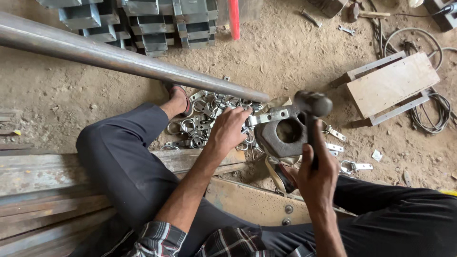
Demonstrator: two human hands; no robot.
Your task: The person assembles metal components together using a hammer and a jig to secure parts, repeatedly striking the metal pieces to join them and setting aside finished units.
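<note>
My right hand (315,172) grips the handle of a dark hammer (312,104), its head raised above a heavy hexagonal metal block (275,141) with a round hole. My left hand (229,127) holds a flat metal clamp strap (269,116) that lies across the block's top edge. Beside and beneath that hand lies a pile of bent metal ring clamps (200,126) on the dirt floor. I sit with both legs in dark trousers spread around the block.
A long steel pipe (119,59) runs diagonally across the upper left. Stacked metal channel pieces (143,24) lie at the top. A wooden board on a metal frame (391,84) and coiled cables (431,112) sit right. Finished clamps (354,166) lie near the block.
</note>
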